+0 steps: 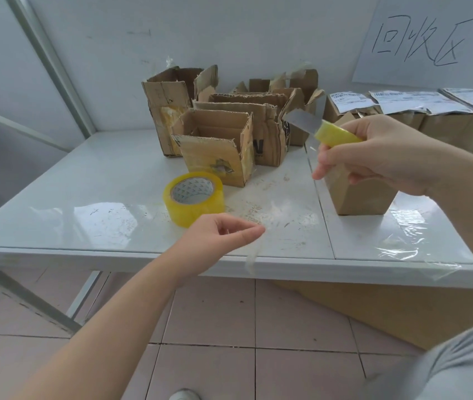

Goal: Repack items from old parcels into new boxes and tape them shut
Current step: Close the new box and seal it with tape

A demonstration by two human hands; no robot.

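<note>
My right hand [379, 151] grips a yellow-handled utility knife [336, 137], its grey blade out and pointing up and to the left. Below that hand a plain brown box [359, 194] stands on the white table [99, 203]. At the table's front edge my left hand [218, 238] pinches a strip of clear tape [251, 255] that hangs down over the edge. A yellow roll of packing tape [193, 197] lies just beyond my left hand.
Several torn, open cartons [215, 145] stand in a cluster at the back middle. Closed parcels with white shipping labels [431, 111] line the back right. A handwritten paper sign [420, 41] hangs on the wall. Flat cardboard [402, 307] lies on the floor under the table.
</note>
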